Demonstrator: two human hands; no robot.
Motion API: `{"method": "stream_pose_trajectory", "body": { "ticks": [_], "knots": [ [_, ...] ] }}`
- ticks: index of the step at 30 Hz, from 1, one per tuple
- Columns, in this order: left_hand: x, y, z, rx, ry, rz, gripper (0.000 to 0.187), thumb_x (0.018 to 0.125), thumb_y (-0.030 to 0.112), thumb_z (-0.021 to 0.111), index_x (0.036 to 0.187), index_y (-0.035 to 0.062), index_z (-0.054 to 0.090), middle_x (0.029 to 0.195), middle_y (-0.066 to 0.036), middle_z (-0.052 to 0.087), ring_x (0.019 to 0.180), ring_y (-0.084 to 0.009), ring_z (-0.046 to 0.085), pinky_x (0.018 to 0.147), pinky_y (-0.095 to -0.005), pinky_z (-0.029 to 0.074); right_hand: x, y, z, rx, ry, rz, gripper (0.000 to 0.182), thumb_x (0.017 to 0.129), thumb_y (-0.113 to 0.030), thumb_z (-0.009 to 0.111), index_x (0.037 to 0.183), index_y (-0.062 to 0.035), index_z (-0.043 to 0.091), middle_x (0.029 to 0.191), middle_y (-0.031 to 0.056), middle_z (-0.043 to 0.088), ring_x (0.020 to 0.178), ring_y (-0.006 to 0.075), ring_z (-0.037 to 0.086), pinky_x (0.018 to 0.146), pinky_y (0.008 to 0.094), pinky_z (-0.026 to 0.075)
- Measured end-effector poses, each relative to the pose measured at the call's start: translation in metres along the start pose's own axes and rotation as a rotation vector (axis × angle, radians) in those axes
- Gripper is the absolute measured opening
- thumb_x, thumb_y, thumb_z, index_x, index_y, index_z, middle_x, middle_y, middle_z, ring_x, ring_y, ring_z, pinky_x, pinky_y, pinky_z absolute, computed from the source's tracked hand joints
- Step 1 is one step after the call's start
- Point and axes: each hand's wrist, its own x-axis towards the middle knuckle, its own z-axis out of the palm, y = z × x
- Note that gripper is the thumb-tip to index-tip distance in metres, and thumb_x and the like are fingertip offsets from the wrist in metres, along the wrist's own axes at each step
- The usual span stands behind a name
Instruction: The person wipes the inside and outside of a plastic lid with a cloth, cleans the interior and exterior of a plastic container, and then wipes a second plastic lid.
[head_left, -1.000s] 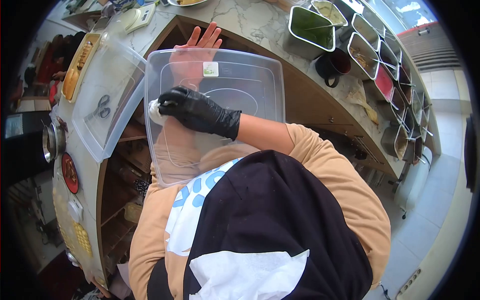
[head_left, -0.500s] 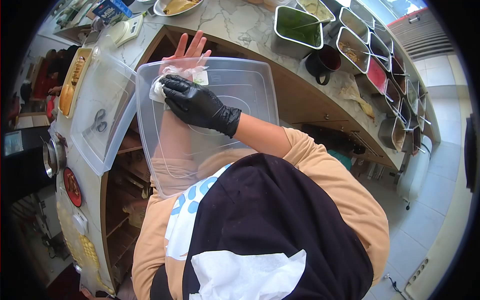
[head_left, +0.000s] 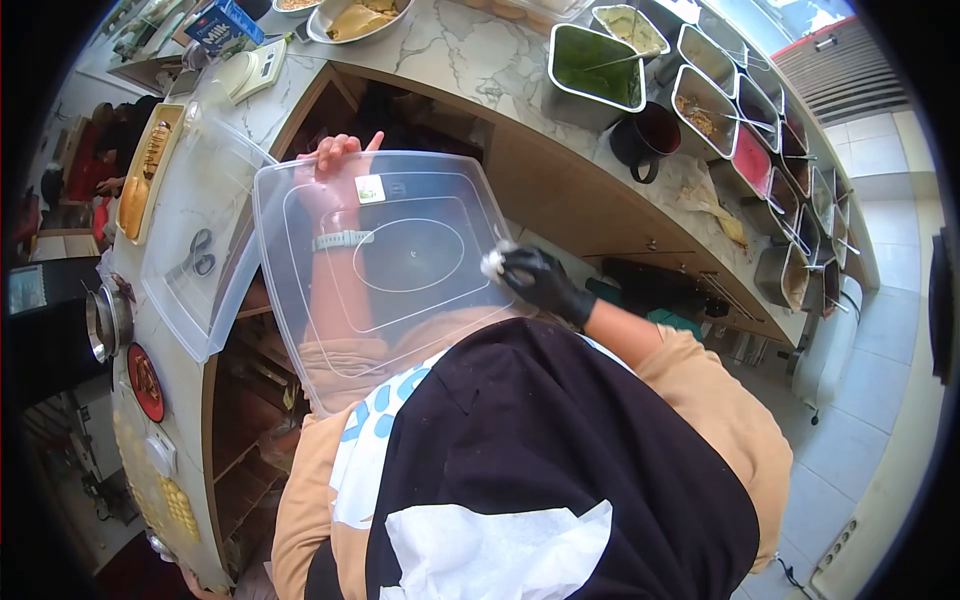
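A clear plastic lid (head_left: 415, 312) with a small sticker near its far edge lies tilted in front of my body. My left hand (head_left: 340, 155) reaches beneath it and grips the far edge, its fingers curled over the rim. Through the plastic I see that forearm and a light wristband. At the lid's right edge is my right hand (head_left: 540, 282), in a black glove, closed on a crumpled white tissue (head_left: 494, 262). A clear plastic container (head_left: 205, 260) stands on the counter to the left, beside the lid.
The marble-look counter (head_left: 470, 55) runs round the front. On it are metal pans of fillings (head_left: 597, 70), a dark mug (head_left: 645, 138), a white scale (head_left: 250, 70), a milk carton (head_left: 222, 28) and a tray of pastries (head_left: 150, 175). Open shelves (head_left: 245, 440) lie below left.
My right hand has moved with the tissue from the lid's far left part to its right edge. My left hand's spread fingers have curled over the rim, and the lid has shifted slightly left.
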Motion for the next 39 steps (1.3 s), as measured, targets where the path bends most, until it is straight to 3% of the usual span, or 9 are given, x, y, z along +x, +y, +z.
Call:
{"method": "stream_pose_trajectory", "body": {
  "ticks": [9,12,14,16,19,25,28,33,39],
  "knots": [
    [0.026,-0.034,0.028,0.171,-0.031,-0.112,0.027,0.075,0.018,0.047,0.051,0.0131,0.036,0.057,-0.003,0.044,0.072,-0.0192,0.051,0.110,-0.0558,0.011,0.112,0.063,0.018,-0.093,0.272,-0.073,0.018,0.080,-0.014,0.061,0.097,-0.0081,0.066,0.102,0.0174,0.062,0.087,0.0309,0.063,0.076,0.0356,0.052],
    [0.021,-0.022,0.024,0.113,-0.090,-0.111,0.027,0.077,0.022,0.048,0.052,0.0109,0.041,0.059,-0.005,0.046,0.074,-0.0217,0.053,0.107,-0.0542,0.018,0.094,0.028,0.018,-0.265,-0.063,0.114,0.019,0.079,-0.014,0.060,0.097,-0.0097,0.066,0.100,0.0139,0.064,0.088,0.0274,0.064,0.069,0.0348,0.054],
    [0.014,-0.007,0.014,0.096,0.003,-0.061,0.027,0.075,0.019,0.046,0.051,0.0118,0.037,0.057,-0.004,0.044,0.070,-0.0207,0.050,0.107,-0.0548,0.018,0.035,0.008,0.020,-0.698,-0.139,-0.351,0.022,0.078,-0.012,0.059,0.099,-0.0110,0.064,0.097,0.0094,0.065,0.090,0.0228,0.065,0.062,0.0340,0.054],
    [0.007,0.002,0.006,0.097,0.021,-0.013,0.028,0.074,0.018,0.046,0.049,0.0125,0.035,0.056,-0.003,0.042,0.068,-0.0197,0.048,0.106,-0.0551,0.019,-0.011,-0.007,0.025,-0.096,0.055,-0.131,0.021,0.079,-0.010,0.058,0.099,-0.0104,0.064,0.097,0.0075,0.066,0.094,0.0209,0.064,0.062,0.0341,0.055],
    [0.011,-0.006,0.023,0.095,0.020,0.042,0.029,0.075,0.019,0.047,0.049,0.0133,0.035,0.055,-0.003,0.042,0.067,-0.0184,0.047,0.106,-0.0549,0.021,0.013,-0.012,-0.006,-0.197,-0.041,-0.253,0.017,0.081,-0.011,0.059,0.096,-0.0088,0.066,0.100,0.0094,0.066,0.092,0.0237,0.064,0.068,0.0347,0.055],
    [0.022,-0.025,0.040,0.134,0.031,-0.054,0.028,0.075,0.020,0.044,0.049,0.0124,0.034,0.054,-0.005,0.040,0.065,-0.0213,0.047,0.104,-0.0533,0.024,0.128,0.016,0.025,0.055,0.202,0.270,0.020,0.079,-0.009,0.062,0.099,-0.0057,0.066,0.098,0.0160,0.064,0.094,0.0296,0.062,0.077,0.0344,0.052],
    [0.018,-0.014,0.031,0.186,-0.063,-0.030,0.028,0.074,0.016,0.046,0.048,0.0144,0.034,0.054,-0.003,0.042,0.065,-0.0180,0.048,0.108,-0.0528,0.018,0.154,0.006,0.038,-0.049,0.426,-0.314,0.020,0.080,-0.014,0.062,0.098,-0.0083,0.066,0.097,0.0174,0.063,0.087,0.0317,0.063,0.077,0.0359,0.052],
    [0.010,0.020,0.037,0.208,-0.030,0.147,0.018,0.058,0.017,0.046,0.047,0.0157,0.032,0.051,-0.001,0.029,0.058,-0.0162,0.032,0.081,-0.0375,0.033,0.128,0.037,0.032,-0.026,0.125,0.119,0.024,0.078,-0.010,0.064,0.102,-0.0108,0.065,0.105,0.0117,0.063,0.097,0.0286,0.060,0.082,0.0363,0.050],
    [0.000,0.107,0.042,0.297,-0.030,0.417,0.018,0.054,0.018,0.045,0.046,0.0170,0.029,0.051,-0.001,0.028,0.060,-0.0184,0.031,0.080,-0.0389,0.032,0.069,0.012,0.034,0.076,-0.017,-0.300,0.020,0.080,-0.014,0.062,0.099,-0.0100,0.065,0.105,0.0103,0.063,0.101,0.0284,0.059,0.087,0.0377,0.048]
  ]
}}
